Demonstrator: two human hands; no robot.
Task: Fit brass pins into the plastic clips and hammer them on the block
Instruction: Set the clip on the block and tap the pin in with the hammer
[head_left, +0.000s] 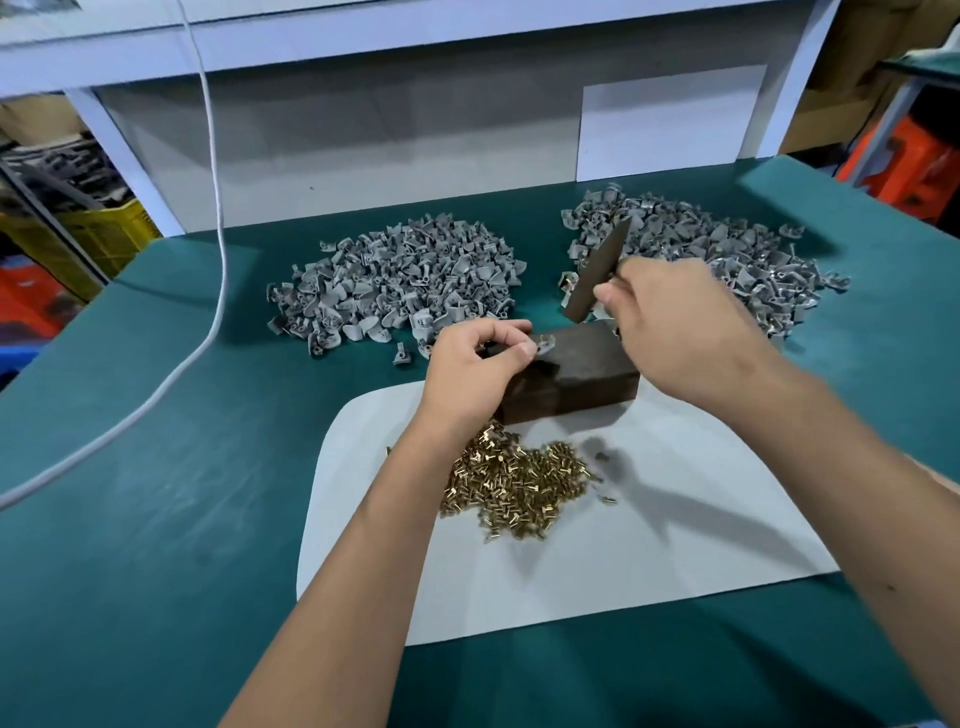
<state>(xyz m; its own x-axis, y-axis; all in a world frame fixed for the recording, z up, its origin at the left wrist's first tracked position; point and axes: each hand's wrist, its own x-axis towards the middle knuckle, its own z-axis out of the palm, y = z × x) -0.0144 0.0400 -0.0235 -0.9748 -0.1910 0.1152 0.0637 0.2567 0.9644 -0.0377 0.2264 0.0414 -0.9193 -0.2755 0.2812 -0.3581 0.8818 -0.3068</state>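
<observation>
Left hand (475, 364) pinches a clip (544, 344) on the block (576, 371); right hand (675, 322) grips the hammer (597, 275) (raised above the block).

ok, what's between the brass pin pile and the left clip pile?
Head view: the dark block, with the left hand pinching a clip on it.

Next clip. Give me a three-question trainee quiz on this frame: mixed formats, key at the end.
1. True or false: the hammer is resting flat on the block.
2. Which hand pinches the clip on the block? A) left hand B) right hand
3. Fill in: the brass pins lie on a white ____.

Key: 1 false, it is raised and tilted. 2 A. 3 sheet.
</observation>
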